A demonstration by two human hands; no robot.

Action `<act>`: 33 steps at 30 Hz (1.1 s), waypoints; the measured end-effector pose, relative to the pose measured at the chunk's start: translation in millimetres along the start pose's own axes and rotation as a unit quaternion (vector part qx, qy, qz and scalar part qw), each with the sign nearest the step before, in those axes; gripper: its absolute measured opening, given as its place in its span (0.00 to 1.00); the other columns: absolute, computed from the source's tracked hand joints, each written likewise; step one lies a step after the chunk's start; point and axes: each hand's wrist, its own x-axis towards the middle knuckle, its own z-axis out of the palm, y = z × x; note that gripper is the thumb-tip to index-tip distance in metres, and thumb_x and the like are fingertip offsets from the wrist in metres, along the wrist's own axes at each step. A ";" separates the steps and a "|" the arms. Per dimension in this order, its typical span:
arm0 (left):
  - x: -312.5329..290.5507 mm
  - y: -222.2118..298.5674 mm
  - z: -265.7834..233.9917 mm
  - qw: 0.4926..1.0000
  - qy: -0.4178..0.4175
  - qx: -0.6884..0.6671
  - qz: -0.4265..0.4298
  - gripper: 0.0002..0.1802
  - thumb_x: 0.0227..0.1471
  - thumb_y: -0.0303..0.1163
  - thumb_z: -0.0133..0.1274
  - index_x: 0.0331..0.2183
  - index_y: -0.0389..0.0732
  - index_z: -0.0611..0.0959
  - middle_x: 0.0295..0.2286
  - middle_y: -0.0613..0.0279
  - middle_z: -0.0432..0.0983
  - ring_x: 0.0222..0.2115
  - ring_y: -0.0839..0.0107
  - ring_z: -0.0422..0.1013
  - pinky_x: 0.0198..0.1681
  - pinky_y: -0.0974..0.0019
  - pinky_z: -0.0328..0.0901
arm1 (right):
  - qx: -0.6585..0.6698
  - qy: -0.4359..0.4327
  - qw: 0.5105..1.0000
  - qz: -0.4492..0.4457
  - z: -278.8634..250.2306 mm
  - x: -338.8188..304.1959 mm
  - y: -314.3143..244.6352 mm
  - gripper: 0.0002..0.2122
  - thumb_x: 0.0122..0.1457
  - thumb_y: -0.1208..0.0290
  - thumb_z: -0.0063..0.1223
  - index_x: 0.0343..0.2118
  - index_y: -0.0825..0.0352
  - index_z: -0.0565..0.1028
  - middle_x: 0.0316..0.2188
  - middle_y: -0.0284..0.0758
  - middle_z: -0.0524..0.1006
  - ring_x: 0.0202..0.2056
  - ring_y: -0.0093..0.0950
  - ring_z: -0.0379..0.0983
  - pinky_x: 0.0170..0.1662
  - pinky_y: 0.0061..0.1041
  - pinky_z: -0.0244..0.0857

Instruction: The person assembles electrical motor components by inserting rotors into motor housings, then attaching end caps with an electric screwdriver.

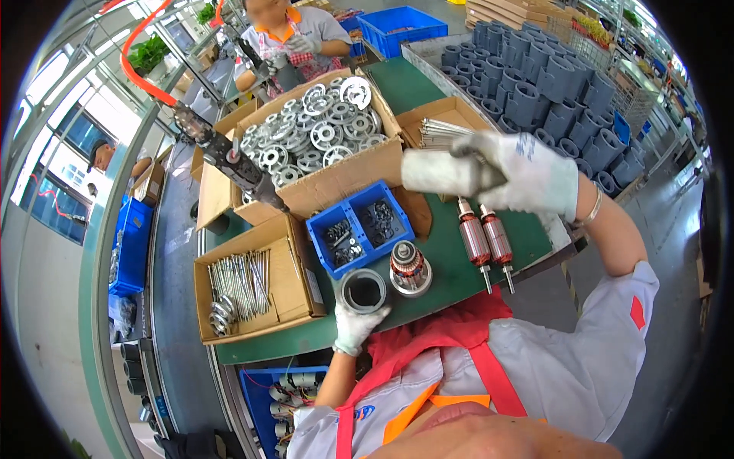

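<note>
My left hand (355, 327), gloved in white, wraps round a grey hollow cylinder (364, 291) standing at the near edge of the green table. Just right of it a copper-wound motor armature (407, 264) stands upright on a round metal end cap (412, 284). My gloved right hand (521, 170) is raised over the table's right side, gripping a thick whitish block (437, 173) with rounded edges; its exact kind is unclear. Below that hand two more armatures (475, 239) lie side by side, shafts toward me.
A carton of metal end caps (313, 134), a blue divided bin (359, 229) of small hardware and a box of long rods (243, 283) crowd the table. A power driver (229, 157) hangs at left. Grey cylinders (535, 84) fill a cart at right. A co-worker (298, 38) works opposite.
</note>
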 end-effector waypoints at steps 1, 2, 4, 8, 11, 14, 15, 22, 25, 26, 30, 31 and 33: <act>4.1 -0.8 -1.2 1.000 -0.006 0.019 0.005 0.47 0.28 0.32 0.73 0.51 0.34 0.69 0.44 0.54 0.74 0.44 0.66 0.72 0.52 0.64 0.66 | -0.031 0.037 0.997 -0.061 -3.4 7.6 -0.3 0.29 0.43 0.71 0.62 0.52 0.67 0.69 0.43 0.46 0.73 0.45 0.41 0.73 0.50 0.33 0.67; 7.1 -1.8 -2.0 0.999 -0.010 0.039 0.007 0.46 0.28 0.32 0.73 0.51 0.34 0.70 0.44 0.54 0.75 0.43 0.66 0.72 0.51 0.64 0.66 | -0.058 0.070 0.988 -0.123 -4.3 13.9 0.8 0.27 0.43 0.72 0.61 0.51 0.66 0.71 0.43 0.45 0.72 0.45 0.40 0.73 0.50 0.32 0.67; 13.5 -0.8 -4.2 0.997 -0.030 0.074 -0.002 0.48 0.27 0.33 0.74 0.51 0.33 0.68 0.43 0.54 0.75 0.43 0.66 0.72 0.51 0.64 0.66 | -0.107 0.070 0.981 -0.149 -11.3 24.0 -9.6 0.26 0.42 0.73 0.61 0.50 0.65 0.73 0.42 0.42 0.70 0.44 0.39 0.72 0.50 0.30 0.67; -8.2 3.4 -17.9 0.999 0.011 -0.037 -0.020 0.51 0.28 0.34 0.74 0.53 0.34 0.65 0.46 0.54 0.72 0.47 0.64 0.70 0.53 0.62 0.65 | -0.014 0.000 1.000 -0.028 -51.1 18.9 -69.3 0.26 0.50 0.67 0.62 0.52 0.68 0.69 0.41 0.42 0.78 0.43 0.35 0.76 0.51 0.32 0.70; -15.4 42.2 -34.3 0.990 0.043 -0.127 -0.050 0.55 0.25 0.38 0.76 0.55 0.36 0.65 0.48 0.54 0.70 0.49 0.63 0.69 0.56 0.58 0.62 | 0.122 0.157 0.970 -0.137 -41.9 29.4 -41.6 0.28 0.42 0.67 0.70 0.47 0.73 0.72 0.38 0.40 0.78 0.41 0.29 0.76 0.47 0.29 0.72; -9.0 78.9 -53.2 0.992 0.055 -0.106 0.028 0.59 0.25 0.48 0.74 0.58 0.38 0.65 0.55 0.51 0.65 0.55 0.56 0.64 0.60 0.52 0.58 | 0.179 0.226 0.942 -0.171 -40.7 33.4 -41.0 0.24 0.41 0.72 0.71 0.42 0.73 0.74 0.36 0.39 0.78 0.38 0.26 0.77 0.43 0.26 0.73; -3.9 95.0 -57.6 0.991 0.068 -0.090 0.069 0.61 0.25 0.51 0.74 0.59 0.38 0.64 0.56 0.49 0.63 0.57 0.54 0.62 0.60 0.49 0.58 | 0.181 0.229 0.941 -0.170 -38.2 33.8 -44.9 0.24 0.41 0.72 0.71 0.42 0.73 0.74 0.36 0.39 0.78 0.38 0.26 0.77 0.43 0.26 0.73; 28.2 184.7 -78.8 0.960 0.150 -0.030 0.234 0.39 0.51 0.53 0.52 0.58 0.39 0.66 0.57 0.46 0.61 0.57 0.49 0.61 0.63 0.42 0.49 | 0.261 0.004 0.949 -0.176 22.9 36.2 -75.2 0.23 0.43 0.71 0.68 0.45 0.67 0.76 0.30 0.33 0.76 0.32 0.25 0.76 0.36 0.25 0.69; 100.3 246.7 -69.7 0.917 -0.172 0.070 0.354 0.31 0.53 0.46 0.53 0.53 0.37 0.72 0.50 0.45 0.68 0.51 0.51 0.67 0.58 0.48 0.58 | 0.051 0.167 0.943 -0.284 78.4 45.1 -46.9 0.25 0.47 0.57 0.63 0.48 0.61 0.73 0.28 0.35 0.76 0.33 0.37 0.74 0.37 0.36 0.69; 111.9 276.0 -87.6 0.880 -0.253 0.116 0.386 0.28 0.54 0.44 0.53 0.52 0.36 0.74 0.48 0.45 0.71 0.49 0.52 0.69 0.56 0.50 0.61 | 0.093 0.134 0.947 -0.278 77.0 41.4 -54.6 0.34 0.43 0.58 0.67 0.55 0.62 0.68 0.32 0.39 0.77 0.36 0.38 0.75 0.38 0.34 0.70; 141.2 286.0 -46.6 0.795 -0.372 0.127 0.461 0.30 0.46 0.34 0.57 0.51 0.34 0.72 0.46 0.47 0.74 0.47 0.55 0.72 0.53 0.55 0.66 | 0.212 0.112 0.957 -0.164 72.6 24.3 -20.2 0.43 0.40 0.65 0.69 0.62 0.63 0.60 0.39 0.42 0.76 0.37 0.33 0.75 0.42 0.30 0.70; 138.9 265.7 -36.9 0.830 -0.286 0.081 0.471 0.40 0.36 0.27 0.60 0.55 0.34 0.68 0.48 0.50 0.72 0.48 0.56 0.71 0.53 0.56 0.66 | 0.235 0.096 0.962 -0.102 62.3 18.6 -13.3 0.45 0.40 0.66 0.69 0.64 0.63 0.57 0.41 0.42 0.76 0.37 0.30 0.74 0.43 0.30 0.70; 133.0 260.1 -23.8 0.897 -0.200 0.047 0.390 0.54 0.24 0.26 0.69 0.56 0.33 0.63 0.48 0.52 0.71 0.48 0.62 0.70 0.53 0.59 0.66 | 0.285 0.186 0.934 -0.109 40.9 10.8 -3.9 0.32 0.48 0.74 0.61 0.59 0.65 0.65 0.41 0.35 0.77 0.36 0.21 0.72 0.42 0.26 0.70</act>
